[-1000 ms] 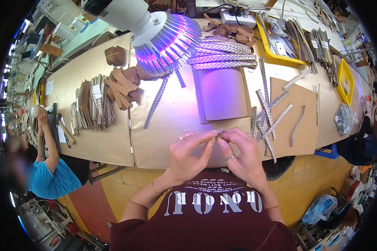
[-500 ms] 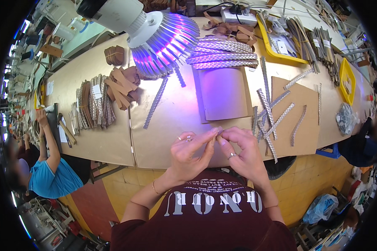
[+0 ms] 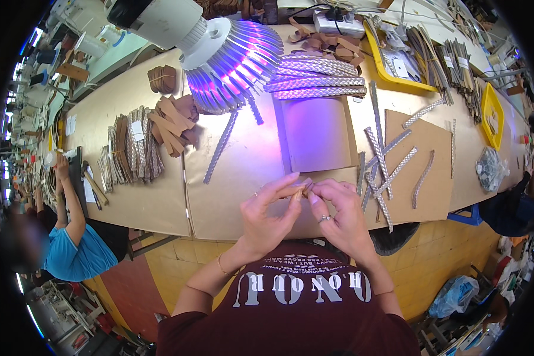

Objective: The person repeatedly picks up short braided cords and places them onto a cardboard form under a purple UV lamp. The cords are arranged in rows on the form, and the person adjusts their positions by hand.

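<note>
Close in front of my chest, over the table's near edge, my left hand [image 3: 269, 215] and my right hand [image 3: 342, 216] meet at the fingertips. Both pinch a small brown strip [image 3: 307, 183], which looks like leather; fingers cover most of it. Just beyond it lies a curved tan board [image 3: 319, 133] with a bundle of braided straps [image 3: 320, 84] across its far end. To the right of my right hand, several loose braided strips [image 3: 403, 164] lie crossed, partly on a flat brown cardboard sheet [image 3: 433, 190].
A large finned lamp [image 3: 234, 65] overhangs the table. Bundled braided strips [image 3: 137, 142] and brown leather pieces [image 3: 173, 126] lie left. A yellow tray [image 3: 406, 83] stands far right, near a clear plastic bag [image 3: 491, 168]. Another person in a blue shirt [image 3: 77, 254] works at left.
My fingers have shifted around the small strip, and more of it shows above the fingertips. My left index finger is raised a little. The co-worker at left now holds something round and pale.
</note>
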Available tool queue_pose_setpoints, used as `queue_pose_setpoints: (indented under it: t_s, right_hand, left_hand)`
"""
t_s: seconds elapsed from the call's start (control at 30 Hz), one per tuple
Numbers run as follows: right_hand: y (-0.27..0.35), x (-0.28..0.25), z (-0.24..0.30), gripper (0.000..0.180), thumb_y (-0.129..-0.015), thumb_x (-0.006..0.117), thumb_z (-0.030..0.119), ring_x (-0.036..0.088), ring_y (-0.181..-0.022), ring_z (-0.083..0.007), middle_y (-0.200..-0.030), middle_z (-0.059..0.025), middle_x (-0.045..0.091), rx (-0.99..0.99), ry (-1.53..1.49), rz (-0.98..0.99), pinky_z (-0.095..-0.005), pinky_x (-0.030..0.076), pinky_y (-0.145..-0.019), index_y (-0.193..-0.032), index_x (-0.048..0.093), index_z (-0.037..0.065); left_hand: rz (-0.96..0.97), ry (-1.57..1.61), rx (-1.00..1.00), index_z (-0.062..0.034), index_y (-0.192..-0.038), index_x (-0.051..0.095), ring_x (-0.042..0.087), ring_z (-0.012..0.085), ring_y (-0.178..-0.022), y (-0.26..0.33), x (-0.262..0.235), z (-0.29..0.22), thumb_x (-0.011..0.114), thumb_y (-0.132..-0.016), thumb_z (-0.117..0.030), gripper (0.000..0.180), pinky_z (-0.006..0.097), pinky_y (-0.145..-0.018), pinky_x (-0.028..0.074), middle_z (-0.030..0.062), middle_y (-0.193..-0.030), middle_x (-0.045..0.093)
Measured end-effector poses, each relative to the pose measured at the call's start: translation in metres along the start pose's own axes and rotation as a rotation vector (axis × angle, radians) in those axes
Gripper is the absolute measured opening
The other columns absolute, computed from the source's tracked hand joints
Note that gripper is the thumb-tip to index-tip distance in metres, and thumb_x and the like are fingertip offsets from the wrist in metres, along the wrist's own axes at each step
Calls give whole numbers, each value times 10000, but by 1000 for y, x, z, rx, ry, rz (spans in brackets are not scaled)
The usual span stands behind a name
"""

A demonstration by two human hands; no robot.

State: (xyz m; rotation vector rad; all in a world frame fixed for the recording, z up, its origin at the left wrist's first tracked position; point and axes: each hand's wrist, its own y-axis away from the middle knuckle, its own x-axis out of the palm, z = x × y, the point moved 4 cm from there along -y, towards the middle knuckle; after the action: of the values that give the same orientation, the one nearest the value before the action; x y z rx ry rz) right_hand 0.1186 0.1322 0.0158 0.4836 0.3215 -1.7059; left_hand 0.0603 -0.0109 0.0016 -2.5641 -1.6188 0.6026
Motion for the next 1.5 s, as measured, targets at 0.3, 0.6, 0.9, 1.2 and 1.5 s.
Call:
queue_pose_setpoints:
  t_s: [0.3, 0.6, 0.9, 1.2, 1.5]
  right_hand:
    - [-4, 7, 1, 123, -885, 575, 114, 607, -839, -280, -882, -110, 632, -126, 95, 43, -403, 381, -881, -894, 644, 13]
    - [27, -42, -69, 180, -816, 553, 125, 598, -674, -342, -730, -152, 613, 274, -103, 173, -395, 468, -645, -798, 635, -35]
    - [35, -28, -59, 344, -805, 727, 189, 613, -879, -397, -983, -204, 641, 506, 706, 122, -452, 486, -797, -1069, 646, -14]
    - [-5, -21, 26, 526, -832, 776, 231, 586, -1048, -229, -1096, -109, 635, -194, -250, 218, -379, 469, -925, -1262, 565, 11]
    - [-55, -71, -19, 219, -932, 663, 139, 542, -744, -42, -779, 31, 593, 22, -314, 44, -211, 435, -692, -1125, 628, 42]
  left_hand:
    - [-3, 330, -422, 16, -1153, 568, 668, 122, -830, 2, -14, 33, 682, -858, 32, 316, 239, -748, 516, 111, -916, 712]
    - [-575, 538, -452, -48, -928, 543, 667, 129, -795, -1, -136, 98, 631, -919, -8, 97, 231, -679, 505, 77, -884, 673]
    - [-538, 562, -252, -50, -874, 514, 670, 146, -798, -18, -156, 40, 615, -919, 2, 122, 265, -687, 522, 98, -875, 666]
    - [3, 747, -330, -31, -886, 495, 632, 124, -792, -28, -44, -33, 633, -874, 86, 181, 256, -714, 536, 121, -964, 646]
    - [-437, 1031, -378, -74, -959, 519, 668, 189, -912, -56, -4, 42, 621, -944, -46, 106, 323, -788, 543, 84, -974, 643]
